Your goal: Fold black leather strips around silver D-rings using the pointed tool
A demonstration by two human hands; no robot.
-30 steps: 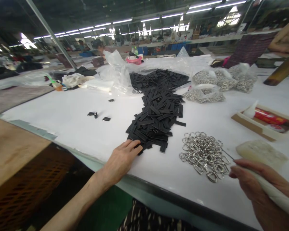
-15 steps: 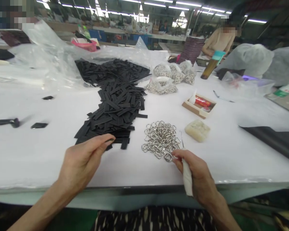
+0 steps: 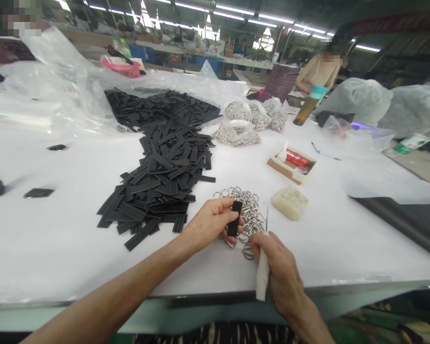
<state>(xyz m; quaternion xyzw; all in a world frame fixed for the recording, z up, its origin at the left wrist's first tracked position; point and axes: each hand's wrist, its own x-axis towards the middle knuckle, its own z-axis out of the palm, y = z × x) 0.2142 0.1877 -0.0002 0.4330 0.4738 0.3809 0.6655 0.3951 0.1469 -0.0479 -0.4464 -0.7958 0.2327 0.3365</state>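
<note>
My left hand [image 3: 215, 220] is closed on a short black strip [image 3: 235, 218], pinched between thumb and fingers above the pile of metal D-rings [image 3: 250, 215]. Wrapped in my right hand [image 3: 277, 258] is an awl [image 3: 262, 279] with a white handle, its thin metal point facing away from me. A D-ring [image 3: 247, 251] lies at the right fingertips; whether they grip it I cannot tell. To the left of the rings spreads a large heap of black strips [image 3: 165, 177].
Bagged rings [image 3: 240, 133] stand behind the pile. On the right are a small box [image 3: 292, 165] with a red tube, a yellowish wax-like lump [image 3: 290, 202], a pen [image 3: 324, 152] and black sheet material [image 3: 404, 224]. Small black pieces [image 3: 39, 192] lie left. A person [image 3: 317, 71] stands across the table.
My left hand has moved right from the heap of strips to the rings, bringing a black strip. My right hand stays by the rings with the awl. The view has shifted slightly.
</note>
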